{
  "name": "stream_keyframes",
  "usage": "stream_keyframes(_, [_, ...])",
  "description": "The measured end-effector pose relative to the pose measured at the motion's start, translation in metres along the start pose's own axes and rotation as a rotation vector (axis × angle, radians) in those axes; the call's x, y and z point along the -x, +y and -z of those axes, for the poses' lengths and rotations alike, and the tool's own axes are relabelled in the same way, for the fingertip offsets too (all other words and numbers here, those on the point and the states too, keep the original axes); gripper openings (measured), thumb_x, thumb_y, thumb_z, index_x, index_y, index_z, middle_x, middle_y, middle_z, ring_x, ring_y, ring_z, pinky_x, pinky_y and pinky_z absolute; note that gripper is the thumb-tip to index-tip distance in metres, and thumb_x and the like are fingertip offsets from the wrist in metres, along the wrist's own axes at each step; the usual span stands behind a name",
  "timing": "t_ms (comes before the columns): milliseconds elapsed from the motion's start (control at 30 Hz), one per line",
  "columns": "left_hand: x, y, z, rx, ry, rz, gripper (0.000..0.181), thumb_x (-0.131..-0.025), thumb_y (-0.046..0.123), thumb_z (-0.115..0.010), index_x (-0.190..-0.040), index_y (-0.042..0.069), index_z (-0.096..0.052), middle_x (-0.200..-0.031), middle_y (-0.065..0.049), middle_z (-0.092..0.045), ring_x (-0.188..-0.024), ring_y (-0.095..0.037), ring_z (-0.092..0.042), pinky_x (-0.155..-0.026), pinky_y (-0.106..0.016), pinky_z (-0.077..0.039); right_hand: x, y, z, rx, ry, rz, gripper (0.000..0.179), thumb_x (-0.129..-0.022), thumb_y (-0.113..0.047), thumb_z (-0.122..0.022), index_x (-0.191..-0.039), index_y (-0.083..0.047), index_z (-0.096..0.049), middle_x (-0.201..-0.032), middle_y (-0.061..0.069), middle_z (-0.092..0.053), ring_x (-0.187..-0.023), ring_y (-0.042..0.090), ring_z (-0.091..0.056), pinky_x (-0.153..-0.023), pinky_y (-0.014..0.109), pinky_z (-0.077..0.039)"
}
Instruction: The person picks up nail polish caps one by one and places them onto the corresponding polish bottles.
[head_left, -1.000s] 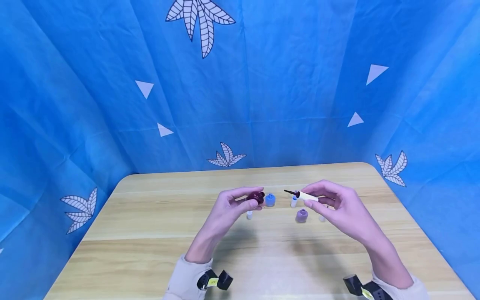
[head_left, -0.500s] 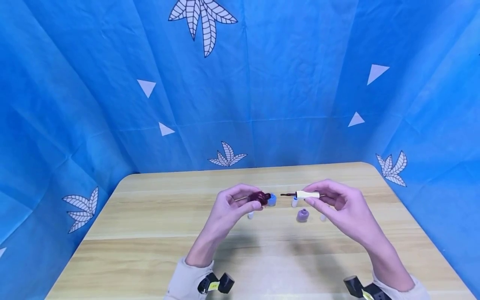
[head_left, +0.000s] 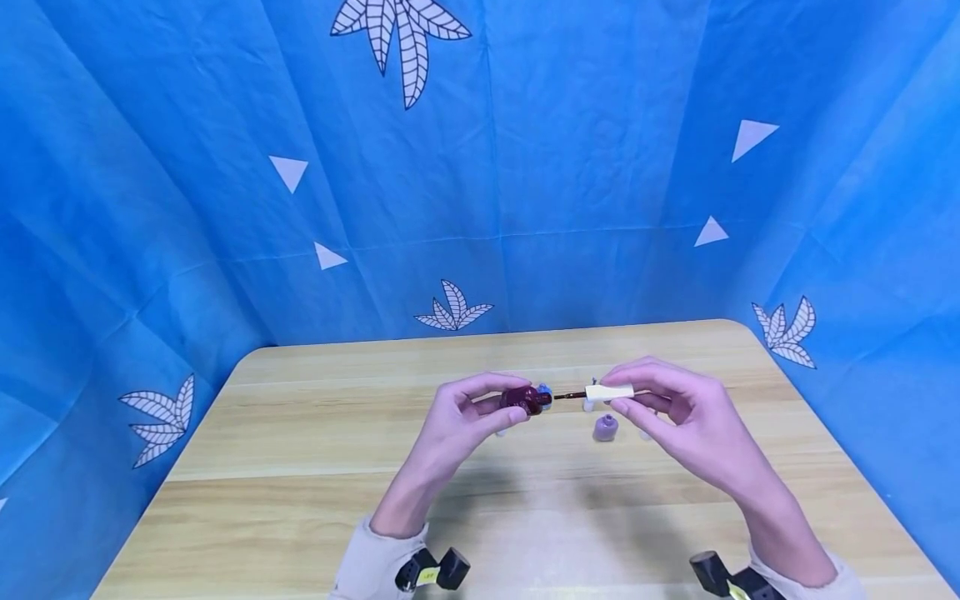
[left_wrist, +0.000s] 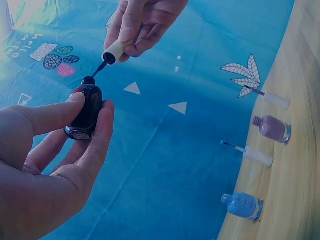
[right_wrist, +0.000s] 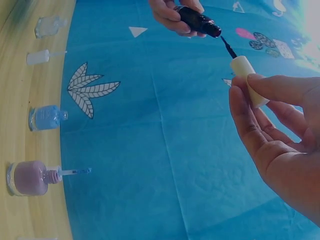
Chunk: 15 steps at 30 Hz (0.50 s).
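Note:
My left hand (head_left: 463, 412) holds a dark red nail polish bottle (head_left: 521, 400) between thumb and fingers, its uncapped neck tipped toward the right. Opposite it, my right hand (head_left: 678, 408) pinches a white brush cap (head_left: 611, 392) by its sides. The cap's thin polish-coated brush (head_left: 572, 395) points left, its tip right at the bottle's mouth in both wrist views. Both hands are raised over the wooden table (head_left: 315, 442). Behind the dark bottle, a blue nail polish bottle (left_wrist: 242, 205) stands uncapped; a purple one (head_left: 605, 428) stands uncapped below the brush cap.
Two more white brush caps stand on the table with brushes up, one near the blue bottle (left_wrist: 258, 156), the other by the purple bottle (left_wrist: 273, 128). A clear bottle (right_wrist: 47, 27) and another white cap (right_wrist: 38, 57) stand farther left. A blue patterned cloth (head_left: 480, 208) hangs behind the table.
The dark red bottle has tipped toward the right and shifted slightly right. The brush has levelled and moved left, narrowing the gap between its tip and the bottle's mouth.

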<state>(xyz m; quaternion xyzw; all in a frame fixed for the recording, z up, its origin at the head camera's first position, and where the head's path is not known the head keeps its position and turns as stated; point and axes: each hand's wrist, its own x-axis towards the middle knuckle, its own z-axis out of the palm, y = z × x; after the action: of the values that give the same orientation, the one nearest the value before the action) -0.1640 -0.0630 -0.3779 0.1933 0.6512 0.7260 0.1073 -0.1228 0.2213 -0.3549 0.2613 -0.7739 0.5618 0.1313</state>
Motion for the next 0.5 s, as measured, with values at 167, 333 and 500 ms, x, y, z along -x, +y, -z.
stream_keyframes(167, [0.0004, -0.0012, -0.0041, 0.011, -0.020, -0.026, 0.034, -0.089, -0.003, -0.076, -0.123, -0.003, -0.070, -0.125, -0.016, -0.069, -0.107, -0.031, -0.072, -0.090, -0.034, -0.061, 0.0012, -0.0002, 0.0004, 0.010, -0.007, -0.020, 0.032, -0.088, 0.011, -0.074, -0.117, -0.004, -0.073, -0.116, 0.004, -0.070, -0.101, 0.019, -0.072, -0.088, 0.030, -0.060])
stream_keyframes(333, [-0.0002, -0.0034, -0.0071, 0.016, -0.034, -0.038, 0.034, -0.088, -0.004, -0.077, -0.122, -0.003, -0.071, -0.124, -0.017, -0.069, -0.106, -0.031, -0.072, -0.095, -0.041, -0.058, 0.0011, -0.0001, 0.0004, 0.015, -0.027, -0.018, 0.031, -0.089, 0.010, -0.074, -0.117, -0.005, -0.073, -0.117, 0.004, -0.071, -0.103, 0.019, -0.072, -0.089, 0.029, -0.059])
stream_keyframes(500, [-0.0012, -0.0046, -0.0091, 0.016, -0.045, -0.055, 0.034, -0.088, -0.004, -0.077, -0.122, -0.004, -0.071, -0.122, -0.018, -0.070, -0.105, -0.032, -0.072, -0.095, -0.041, -0.059, 0.0005, -0.0002, -0.0015, 0.010, -0.040, -0.005, 0.032, -0.089, 0.010, -0.073, -0.116, -0.006, -0.073, -0.115, 0.002, -0.071, -0.101, 0.019, -0.071, -0.089, 0.029, -0.060])
